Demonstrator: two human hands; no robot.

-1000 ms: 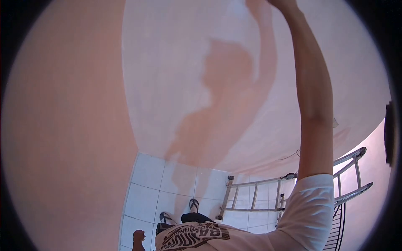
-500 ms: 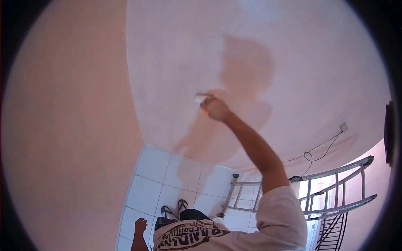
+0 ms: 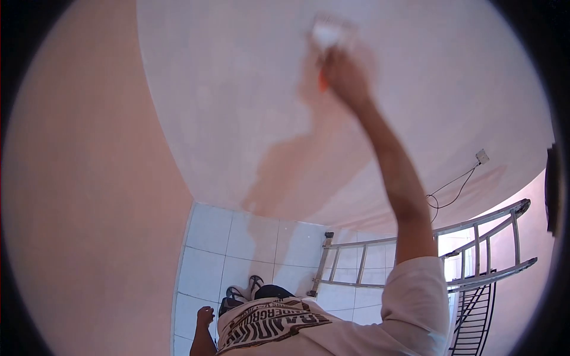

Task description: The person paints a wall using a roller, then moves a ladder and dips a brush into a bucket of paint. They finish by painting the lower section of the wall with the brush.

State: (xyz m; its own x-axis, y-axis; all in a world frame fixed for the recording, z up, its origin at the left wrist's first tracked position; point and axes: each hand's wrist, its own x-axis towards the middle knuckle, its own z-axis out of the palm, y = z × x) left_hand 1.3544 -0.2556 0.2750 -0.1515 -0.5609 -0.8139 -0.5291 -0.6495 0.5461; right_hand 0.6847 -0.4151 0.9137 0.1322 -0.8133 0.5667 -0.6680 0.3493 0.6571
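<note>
My right hand [image 3: 345, 76] is raised high against the pale wall [image 3: 237, 107], shut on a tool with an orange handle and a blurred white head [image 3: 326, 32] that lies on the wall surface. My shadow falls on the wall below the hand. Down at the bottom of the view my left hand [image 3: 205, 316] hangs beside my hip, fingers curled with nothing in them. My feet in sandals [image 3: 243, 292] stand on the white floor tiles [image 3: 208, 261].
A metal ladder [image 3: 380, 267] lies on its side along the base of the wall to my right. A wall socket [image 3: 482, 156] with a dangling black cable sits above it. A pinkish wall [image 3: 89, 196] closes the left side.
My right hand swept down the wall from the top to mid-height, then back up and to the right with the tool. My left hand stayed low at my side.
</note>
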